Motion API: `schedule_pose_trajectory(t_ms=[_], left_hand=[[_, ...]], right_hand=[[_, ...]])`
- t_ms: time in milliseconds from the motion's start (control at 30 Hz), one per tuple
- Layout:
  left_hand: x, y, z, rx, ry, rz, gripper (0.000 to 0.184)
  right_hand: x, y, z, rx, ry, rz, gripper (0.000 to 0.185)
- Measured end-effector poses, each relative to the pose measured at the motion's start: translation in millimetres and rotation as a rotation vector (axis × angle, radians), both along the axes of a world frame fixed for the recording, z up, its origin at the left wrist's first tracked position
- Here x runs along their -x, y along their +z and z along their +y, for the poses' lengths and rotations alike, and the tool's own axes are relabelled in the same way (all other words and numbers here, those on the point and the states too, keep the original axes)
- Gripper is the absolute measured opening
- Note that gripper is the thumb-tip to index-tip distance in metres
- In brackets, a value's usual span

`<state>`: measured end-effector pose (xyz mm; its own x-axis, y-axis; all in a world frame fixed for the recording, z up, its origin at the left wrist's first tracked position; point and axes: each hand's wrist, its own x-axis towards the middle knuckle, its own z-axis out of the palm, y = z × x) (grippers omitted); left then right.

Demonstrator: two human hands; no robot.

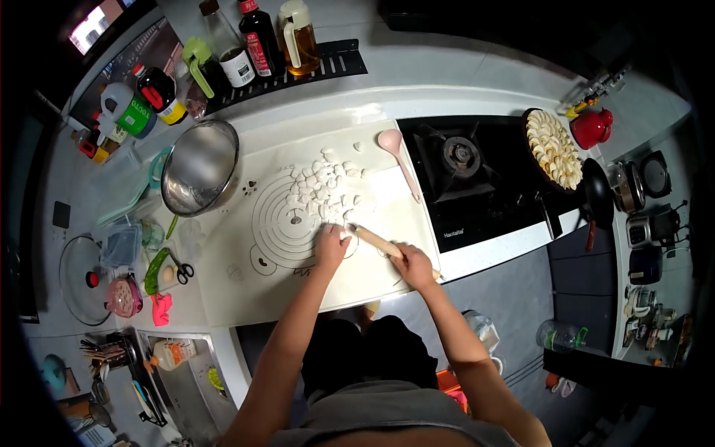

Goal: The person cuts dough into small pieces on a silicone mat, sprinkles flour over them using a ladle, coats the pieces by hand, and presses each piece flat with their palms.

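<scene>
Left hand (pixel 332 244) is just left of the rolling pin (pixel 378 242), near its far tip, grip impossible to tell; dough pieces (pixel 322 182) lie beyond the pin. Right hand (pixel 414 266) clamps its nearer end, long axis slanting far-left to near-right.

One brand is reading clearly: "Haotaitai".

The stove (pixel 506 201), right of the right hand (pixel 412 266), is bearing that name in white letters along its near edge. Beyond and left of the left hand (pixel 331 246), a jug (pixel 128 110) is showing white capitals on a green label, looking like "YOUTO", the first letter uncertain. Farther out from the left hand, a sauce bottle (pixel 261 41) is wearing a red label with pale characters, and the glass bottle (pixel 230 54) beside it is carrying dark print on white, both too small for reading.
</scene>
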<state>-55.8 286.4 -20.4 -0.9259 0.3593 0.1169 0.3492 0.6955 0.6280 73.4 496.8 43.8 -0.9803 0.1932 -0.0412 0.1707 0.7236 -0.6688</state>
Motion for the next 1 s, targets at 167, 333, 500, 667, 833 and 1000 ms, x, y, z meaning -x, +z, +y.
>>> schedule_pose_trajectory(t_ms=[167, 333, 500, 667, 833, 1000], left_hand=[[6, 7, -8, -0.038, -0.066, -0.183, 0.032], [3, 31, 2, 0.141, -0.202, 0.104, 0.033], [5, 30, 32, 0.148, -0.461, 0.235, 0.048], [0, 45, -9, -0.216, -0.063, 0.034, 0.016], [-44, 49, -88, 0.088, -0.324, 0.038, 0.025], [-29, 26, -176, 0.231, -0.151, 0.175, 0.029]], right_hand=[[-11, -15, 23, -0.068, 0.231, 0.128, 0.036], [-11, -20, 4, -0.056, 0.384, 0.253, 0.036], [0, -14, -33, -0.129, 0.513, 0.244, 0.043], [20, -21, -77, -0.046, 0.441, 0.224, 0.041], [47, -31, -109, 0.183, 0.166, 0.252, 0.035], [76, -26, -110, 0.057, -0.013, 0.200, 0.037]])
